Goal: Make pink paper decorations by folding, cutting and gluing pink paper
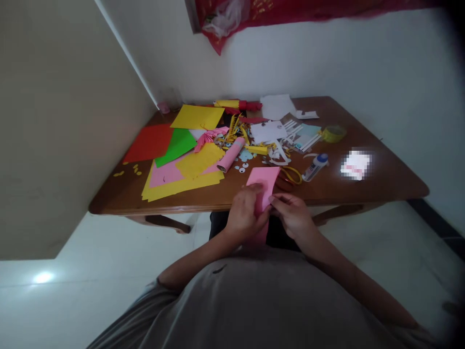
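Note:
A long piece of pink paper [262,180], apparently folded, is held between my two hands at the table's front edge. My left hand [246,213] is closed on it, fingers lying over its face. On its right edge, my right hand [292,213] pinches with thumb and fingertips. The paper's lower end hangs down in front of my shirt. Just beyond my right hand lie scissors with orange-yellow handles [293,175], partly hidden by the paper. Nearby stands or leans a glue bottle with a blue cap [315,167]; a pink paper tube [231,155] and googly eyes [242,169] lie behind my left hand.
Yellow paper [198,116], orange paper [148,143] and green paper [177,145] sheets cover the table's left. Paper scraps [238,131] heap in the middle. A roll of yellow tape [334,133] sits at right, near a blurred-out item [356,164]. Walls border the table.

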{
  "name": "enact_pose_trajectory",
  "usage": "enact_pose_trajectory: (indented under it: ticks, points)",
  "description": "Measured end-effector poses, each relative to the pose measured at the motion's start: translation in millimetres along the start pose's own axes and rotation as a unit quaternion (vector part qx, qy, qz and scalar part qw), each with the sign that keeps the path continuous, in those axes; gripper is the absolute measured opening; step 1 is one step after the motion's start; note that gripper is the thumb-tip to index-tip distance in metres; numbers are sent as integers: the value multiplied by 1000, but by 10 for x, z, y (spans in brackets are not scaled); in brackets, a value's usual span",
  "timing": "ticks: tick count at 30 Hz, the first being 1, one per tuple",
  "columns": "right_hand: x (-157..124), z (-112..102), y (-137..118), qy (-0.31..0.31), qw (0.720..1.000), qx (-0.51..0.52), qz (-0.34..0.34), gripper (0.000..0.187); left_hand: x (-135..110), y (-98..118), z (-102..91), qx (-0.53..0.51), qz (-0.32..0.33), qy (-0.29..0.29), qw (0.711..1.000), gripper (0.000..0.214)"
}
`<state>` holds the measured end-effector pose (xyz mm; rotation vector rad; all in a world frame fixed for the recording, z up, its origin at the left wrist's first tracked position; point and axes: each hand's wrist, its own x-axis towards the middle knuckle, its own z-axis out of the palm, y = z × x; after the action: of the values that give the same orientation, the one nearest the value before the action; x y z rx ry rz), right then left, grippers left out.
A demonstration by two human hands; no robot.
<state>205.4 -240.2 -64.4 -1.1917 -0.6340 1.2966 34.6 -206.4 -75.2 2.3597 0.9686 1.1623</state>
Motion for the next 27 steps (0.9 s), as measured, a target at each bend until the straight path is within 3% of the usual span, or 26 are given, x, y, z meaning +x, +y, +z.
enact_pose_trajectory:
  ticks: [4, 7, 11, 19, 27]
  points:
    - [31, -1, -5, 11, 1000, -18, -6, 41, 3, 0, 24, 9, -34, -20, 999, 90]
    - [53, -5, 9, 10, 999, -40, -8, 41, 20, -30, 34, 9, -55, -20, 998, 99]
    - [66, -35, 30, -26, 997, -74, 5, 41, 40, -57, 2, 19, -37, -13, 999, 98]
    - [71, -124, -32, -73, 976, -184, -84, 30, 31, -51, -73, 11, 5, -8, 1000, 91]
    - [18, -76, -156, -85, 959, -242, -120, 19, 12, -69, -67, 5, 18, 9, 1000, 88]
